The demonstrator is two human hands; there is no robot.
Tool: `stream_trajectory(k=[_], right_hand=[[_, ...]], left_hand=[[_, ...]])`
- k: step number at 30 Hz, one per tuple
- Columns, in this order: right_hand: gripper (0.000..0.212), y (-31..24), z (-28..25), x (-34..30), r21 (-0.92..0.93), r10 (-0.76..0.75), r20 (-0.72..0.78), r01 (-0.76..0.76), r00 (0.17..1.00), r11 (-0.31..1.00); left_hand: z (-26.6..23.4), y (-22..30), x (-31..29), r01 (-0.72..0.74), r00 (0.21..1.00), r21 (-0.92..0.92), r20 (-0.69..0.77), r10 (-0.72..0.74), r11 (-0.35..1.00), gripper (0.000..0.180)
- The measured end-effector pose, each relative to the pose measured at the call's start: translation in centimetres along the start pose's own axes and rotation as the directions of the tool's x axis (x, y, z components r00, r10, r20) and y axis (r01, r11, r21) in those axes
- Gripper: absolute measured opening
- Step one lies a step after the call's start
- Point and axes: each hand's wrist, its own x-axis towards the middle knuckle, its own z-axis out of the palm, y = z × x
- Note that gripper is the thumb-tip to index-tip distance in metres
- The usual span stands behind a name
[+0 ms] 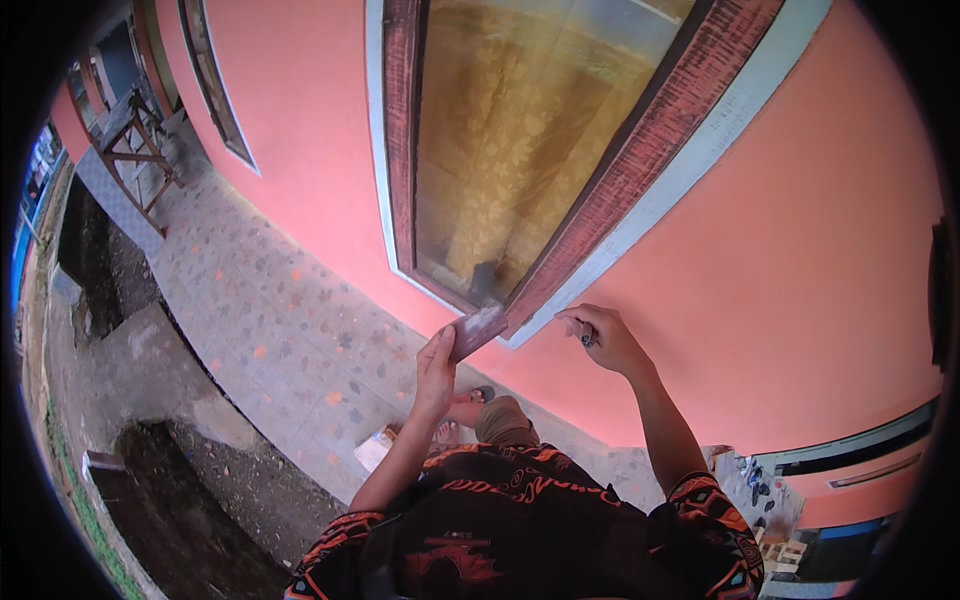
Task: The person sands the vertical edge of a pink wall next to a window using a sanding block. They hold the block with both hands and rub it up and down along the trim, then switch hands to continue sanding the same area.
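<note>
My left hand [434,372] is closed on the near end of a flat, dull brown rectangular block [478,332] with a whitish patch. The block's far end overlaps the bottom corner of the window frame [627,165] in view; contact cannot be made out. That frame has streaky, worn reddish-brown paint and a pale blue-white border [690,170]. Just right of the corner, by the pink wall [780,260], my right hand [612,342] is curled round a slim dark cylindrical tool [587,335]. Only its round end shows, so its kind is unclear.
Behind the window glass [510,150] hangs a yellowish patterned curtain. A tiled walkway [290,310] with leaf patterns runs along the wall. A pale package-like item [374,450] lies near my feet. Far left stand a wooden trestle [140,160] and, beyond the walkway edge, dark soil [190,500].
</note>
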Motion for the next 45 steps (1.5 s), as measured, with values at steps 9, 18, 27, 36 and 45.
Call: stream_trajectory(k=[9, 18, 27, 36, 45], right_hand=[[0.028, -5.6, 7.3, -2.1, 0.638, 0.208, -0.361, 0.079, 0.909, 0.766], [0.020, -2.0, 3.3, -10.3, 0.641, 0.382, -0.435, -0.018, 0.815, 0.768], [0.020, 3.6, 2.1, -18.7, 0.812, 0.662, -0.425, -0.063, 0.617, 0.580], [0.050, 0.9, -7.5, -26.8, 0.859, 0.167, -0.479, 0.499, 0.862, -0.116], [0.063, 19.7, 13.6, -26.3, 0.897, 0.781, 0.279, -0.441, 0.559, -0.004]], left_hand=[[6.3, 4.1, -1.4, 0.052, 0.991, 0.055, 0.122, -0.058, 0.997, 0.042], [13.4, 0.2, -3.1, -0.010, 0.929, 0.284, 0.358, -0.097, 0.959, 0.036], [17.1, -8.1, -3.9, -0.152, 0.887, 0.587, 0.436, -0.152, 0.795, 0.024], [19.0, -12.3, -4.4, -0.030, 0.935, 0.674, 0.280, -0.217, 0.738, 0.016], [18.4, -14.5, -4.3, 0.105, 0.966, 0.521, 0.148, -0.211, 0.847, 0.003]])
